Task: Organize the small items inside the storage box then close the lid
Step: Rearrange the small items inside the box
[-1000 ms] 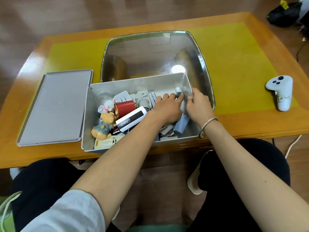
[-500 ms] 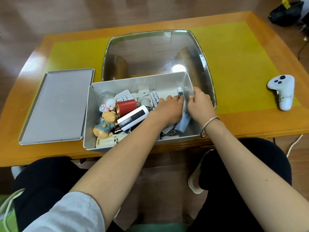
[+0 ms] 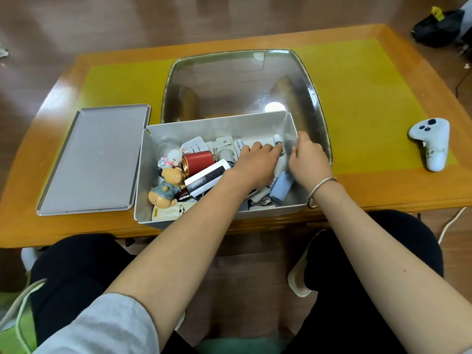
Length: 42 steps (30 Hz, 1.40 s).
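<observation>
Forearms reach forward from the near desk (image 3: 357, 190) edge into the open grey storage box (image 3: 219, 126). Left hand (image 3: 255, 162) lies palm down over the box's right half, fingers extended and held close together, fingertips touching a white tube (image 3: 277, 140) that stands against the far right wall. Right hand (image 3: 307, 159), with a bracelet (image 3: 320, 186) at its wrist, sits just beside the left hand at the box's right wall; fingers are curled downward, but what they grip cannot be told. Pale blue case (image 3: 281, 187) lies beneath and between both hands. Left of the left hand: black-and-white bar (image 3: 204, 180), red can (image 3: 198, 162), bear figurine (image 3: 166, 187), rabbit figurine (image 3: 173, 157). Lid (image 3: 94, 159) lies flat on the desk, touching the box's left side, well apart from both hands. Far right of the right hand rests a white controller (image 3: 431, 144). Beyond the hands, a glass pane (image 3: 242, 83) is set into the desk.
</observation>
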{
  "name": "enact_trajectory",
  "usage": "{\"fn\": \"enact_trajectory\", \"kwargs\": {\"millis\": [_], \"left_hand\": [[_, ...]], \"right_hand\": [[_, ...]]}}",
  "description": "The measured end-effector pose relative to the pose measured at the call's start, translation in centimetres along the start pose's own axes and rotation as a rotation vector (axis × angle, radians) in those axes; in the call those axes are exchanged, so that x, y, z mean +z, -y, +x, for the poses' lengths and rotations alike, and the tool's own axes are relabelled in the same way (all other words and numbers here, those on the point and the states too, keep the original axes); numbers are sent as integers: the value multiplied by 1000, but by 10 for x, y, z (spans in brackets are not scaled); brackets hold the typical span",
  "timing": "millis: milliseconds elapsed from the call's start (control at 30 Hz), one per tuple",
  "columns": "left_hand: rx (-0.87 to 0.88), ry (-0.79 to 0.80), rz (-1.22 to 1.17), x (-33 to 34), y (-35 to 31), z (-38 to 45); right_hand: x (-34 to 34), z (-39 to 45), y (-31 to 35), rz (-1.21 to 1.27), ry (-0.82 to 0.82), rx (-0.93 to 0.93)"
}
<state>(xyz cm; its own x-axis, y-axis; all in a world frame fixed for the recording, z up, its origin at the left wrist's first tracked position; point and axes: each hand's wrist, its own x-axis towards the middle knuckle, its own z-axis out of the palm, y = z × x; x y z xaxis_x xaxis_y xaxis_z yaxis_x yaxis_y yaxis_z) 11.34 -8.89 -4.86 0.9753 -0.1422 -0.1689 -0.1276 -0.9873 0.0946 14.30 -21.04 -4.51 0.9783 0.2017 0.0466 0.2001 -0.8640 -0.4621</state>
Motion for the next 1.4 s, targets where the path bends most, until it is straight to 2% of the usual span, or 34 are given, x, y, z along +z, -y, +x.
{"fn": "enact_trajectory", "kwargs": {"millis": [133, 300, 400, 467, 533, 667, 833, 933, 1000, 1100, 1200, 1400], "left_hand": [[-39, -164, -14, -8, 8, -18], [-68, -348, -167, -24, 29, -49], [-123, -432, -236, -30, 51, -70], [-172, -450, -251, -32, 69, -83], [-226, -450, -251, -33, 86, -94], [-357, -476, -234, -26, 110, -116], [-531, -487, -229, -6, 129, -138], [-496, -467, -280, 2, 134, -145], [-462, -520, -327, 5, 135, -150], [-569, -652, -362, 9, 134, -155], [-681, -621, -428, 10, 130, -155], [-685, -579, -406, 12, 131, -154]], "right_hand": [[-1, -3, 0, 38, -85, -94], [-5, -7, 2, -160, -217, -250], [-9, -12, 8, -161, -233, -321], [-9, -14, 17, -112, -142, -390], [-6, -14, 28, -83, 32, -440], [4, -13, 51, -43, 265, -418], [14, -10, 80, -9, 212, -477], [18, -7, 103, -7, 253, -519], [24, -9, 122, -7, 272, -580], [37, -12, 150, 2, 268, -649], [52, -8, 169, -81, 279, -636], [72, 6, 180, -233, 366, -562]]}}
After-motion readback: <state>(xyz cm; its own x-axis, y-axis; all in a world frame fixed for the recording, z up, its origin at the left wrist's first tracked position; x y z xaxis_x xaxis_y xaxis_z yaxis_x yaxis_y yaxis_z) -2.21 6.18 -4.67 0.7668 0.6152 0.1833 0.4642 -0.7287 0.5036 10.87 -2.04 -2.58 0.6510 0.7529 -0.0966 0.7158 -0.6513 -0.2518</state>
